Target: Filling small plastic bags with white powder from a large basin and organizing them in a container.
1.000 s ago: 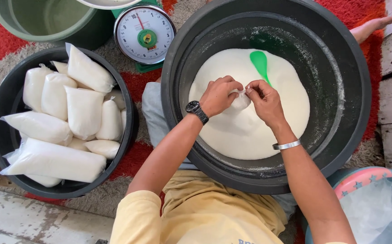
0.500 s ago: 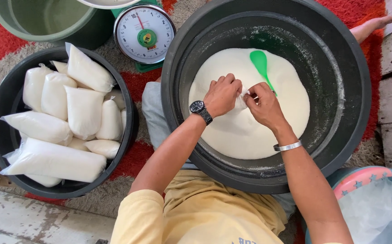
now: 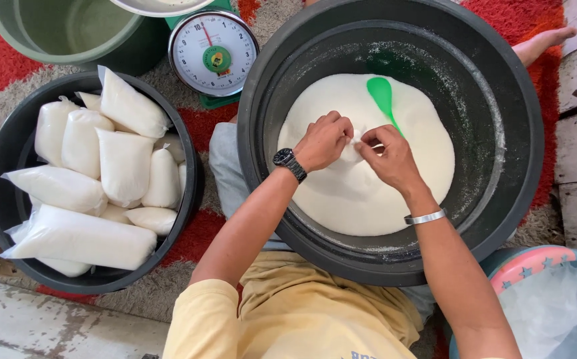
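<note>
Bag [image 3: 353, 147] of clear plastic, small, is sitting over the white powder [image 3: 355, 193] in the big black tub [image 3: 521, 133], near the tub's middle. Head view: left hand [image 3: 324, 139] and right hand [image 3: 388, 154] are pinching together on the bag's mouth, green scoop [image 3: 383, 96] lying just beyond. Risk: a loose pinch could be letting the mouth slip, spilling powder back; filled bags [image 3: 102, 173] are waiting in the basin left of the tub

Green scoop [image 3: 383, 100] just beyond hands
</note>
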